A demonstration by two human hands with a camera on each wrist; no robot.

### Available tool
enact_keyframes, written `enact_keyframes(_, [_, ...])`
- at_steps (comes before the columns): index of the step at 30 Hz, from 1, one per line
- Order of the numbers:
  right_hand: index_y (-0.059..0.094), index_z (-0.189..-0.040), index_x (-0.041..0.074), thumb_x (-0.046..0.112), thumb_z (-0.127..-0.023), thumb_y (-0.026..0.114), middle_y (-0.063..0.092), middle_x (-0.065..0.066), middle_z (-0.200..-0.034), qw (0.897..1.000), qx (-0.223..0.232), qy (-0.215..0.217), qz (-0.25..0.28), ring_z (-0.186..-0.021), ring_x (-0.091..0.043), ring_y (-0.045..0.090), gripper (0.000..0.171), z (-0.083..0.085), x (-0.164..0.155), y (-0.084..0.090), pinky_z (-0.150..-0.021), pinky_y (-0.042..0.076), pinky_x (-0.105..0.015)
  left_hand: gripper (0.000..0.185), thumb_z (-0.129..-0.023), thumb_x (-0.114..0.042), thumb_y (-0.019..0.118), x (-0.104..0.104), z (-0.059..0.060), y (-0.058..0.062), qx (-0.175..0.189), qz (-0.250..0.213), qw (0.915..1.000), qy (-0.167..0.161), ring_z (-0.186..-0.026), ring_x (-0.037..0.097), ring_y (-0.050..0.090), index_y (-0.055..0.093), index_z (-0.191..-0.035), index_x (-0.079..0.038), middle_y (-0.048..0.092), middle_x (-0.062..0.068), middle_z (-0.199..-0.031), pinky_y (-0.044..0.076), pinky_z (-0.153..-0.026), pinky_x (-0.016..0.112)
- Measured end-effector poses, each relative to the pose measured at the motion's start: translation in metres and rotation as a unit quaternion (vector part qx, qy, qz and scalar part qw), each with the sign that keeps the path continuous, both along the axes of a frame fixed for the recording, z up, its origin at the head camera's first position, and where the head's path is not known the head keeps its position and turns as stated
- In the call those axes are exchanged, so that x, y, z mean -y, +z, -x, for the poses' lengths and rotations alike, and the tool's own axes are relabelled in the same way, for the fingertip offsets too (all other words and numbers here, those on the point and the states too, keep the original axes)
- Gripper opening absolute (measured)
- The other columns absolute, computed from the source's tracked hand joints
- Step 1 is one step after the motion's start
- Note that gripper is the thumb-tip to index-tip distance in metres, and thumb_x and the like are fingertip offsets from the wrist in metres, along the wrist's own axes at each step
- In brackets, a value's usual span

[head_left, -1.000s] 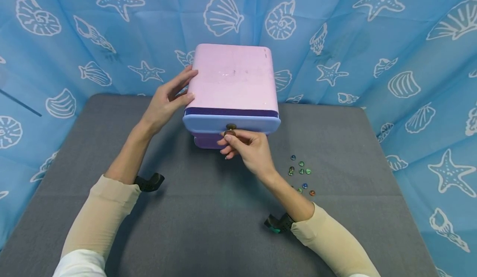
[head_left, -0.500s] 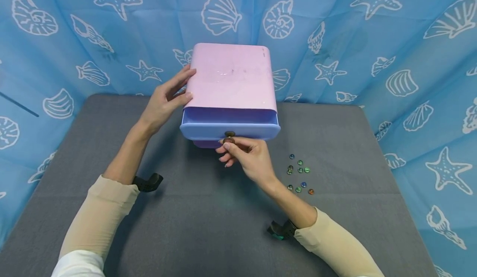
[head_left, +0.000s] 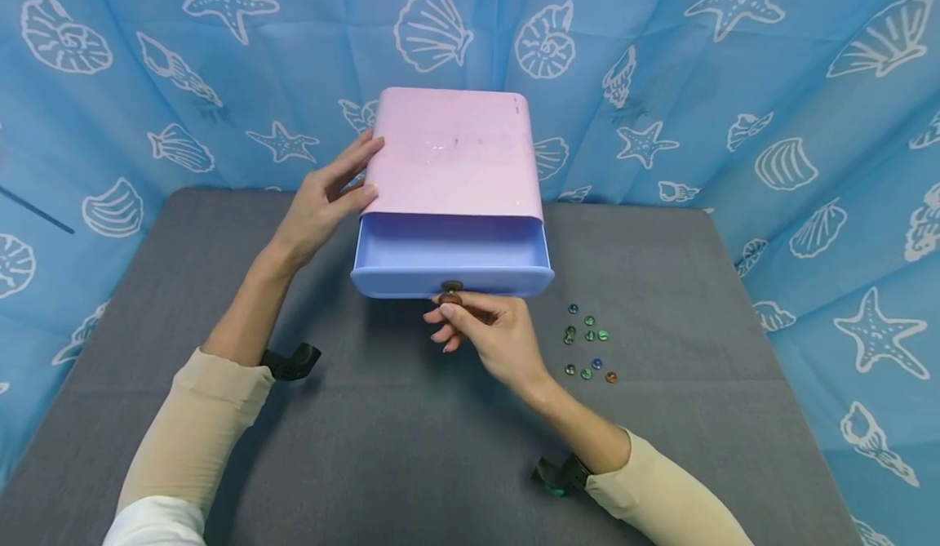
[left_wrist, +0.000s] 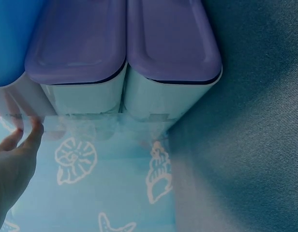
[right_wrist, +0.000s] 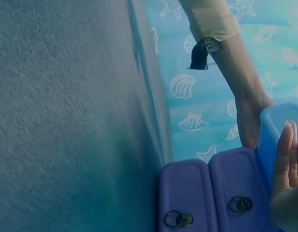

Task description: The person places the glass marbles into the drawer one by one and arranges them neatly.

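A small drawer cabinet [head_left: 455,154] with a pink top stands at the back of the table. Its blue top drawer [head_left: 451,282] is pulled far out, and the bare inside shows in the head view. My right hand [head_left: 495,334] pinches the dark ring pull [head_left: 450,288] on the drawer's front between thumb and forefinger. Against the cabinet's left side rests my left hand [head_left: 323,199], its fingers extended along the side and corner. Two purple lower drawers [right_wrist: 241,193] with ring pulls sit pushed in, seen in the wrist views.
Several glass marbles [head_left: 590,335], green, blue and orange, lie loose on the grey cloth of the table [head_left: 411,448], to the right of the cabinet. Behind the table hangs a blue curtain [head_left: 499,7] with white shells and starfish.
The blue drawer has slid out toward me from almost closed, drawn by my right hand on the ring pull. My left hand has stayed on the cabinet's side.
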State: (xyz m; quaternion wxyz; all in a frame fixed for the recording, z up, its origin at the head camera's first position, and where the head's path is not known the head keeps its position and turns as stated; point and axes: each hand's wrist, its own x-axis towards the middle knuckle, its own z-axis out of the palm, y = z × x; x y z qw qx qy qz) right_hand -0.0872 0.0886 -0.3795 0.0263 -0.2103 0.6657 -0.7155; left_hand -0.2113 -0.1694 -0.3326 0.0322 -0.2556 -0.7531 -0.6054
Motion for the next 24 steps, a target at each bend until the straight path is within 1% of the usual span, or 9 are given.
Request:
enact_keyframes(6, [0.071, -0.11, -0.005, 0.008, -0.098, 0.062, 0.075, -0.016, -0.093, 1.0, -0.002, 0.001, -0.003, -0.073, -0.023, 0.073, 0.02, -0.008, 0.0, -0.001, -0.06, 0.059, -0.04, 0.059, -0.095, -0.013, 0.061, 0.0, 0.0, -0.001, -0.002, 0.0, 1.0, 0.001, -0.149, 0.022, 0.026, 0.043, -0.151, -0.011, 0.023, 0.001, -0.164, 0.026, -0.117, 0.05])
enact_keyframes(14, [0.069, -0.108, -0.009, 0.002, -0.098, 0.059, 0.073, -0.021, -0.092, 1.0, -0.011, 0.011, 0.008, -0.074, -0.02, 0.073, 0.018, -0.019, -0.001, -0.001, -0.06, 0.059, -0.04, 0.058, -0.095, -0.012, 0.061, 0.0, 0.0, -0.001, -0.001, -0.008, 1.0, -0.003, -0.149, 0.023, 0.026, 0.043, -0.151, -0.01, 0.023, 0.002, -0.164, 0.026, -0.117, 0.052])
enact_keyframes(20, [0.07, -0.108, -0.008, 0.002, -0.098, 0.059, 0.073, -0.021, -0.092, 1.0, -0.012, 0.015, 0.014, -0.075, -0.02, 0.073, 0.018, -0.027, -0.003, -0.001, -0.059, 0.059, -0.04, 0.058, -0.095, -0.011, 0.06, 0.001, 0.001, -0.002, -0.007, -0.01, 0.9999, -0.007, -0.149, 0.024, 0.026, 0.043, -0.151, -0.01, 0.022, 0.004, -0.164, 0.024, -0.116, 0.055])
enact_keyframes(24, [0.07, -0.108, -0.009, 0.001, -0.098, 0.059, 0.074, -0.021, -0.094, 1.0, -0.016, 0.014, 0.014, -0.075, -0.019, 0.073, 0.018, -0.03, -0.004, -0.004, -0.059, 0.058, -0.04, 0.058, -0.095, -0.011, 0.061, 0.001, 0.001, -0.002, -0.008, -0.01, 0.9999, -0.008, -0.149, 0.024, 0.025, 0.043, -0.151, -0.009, 0.022, 0.005, -0.164, 0.024, -0.116, 0.056])
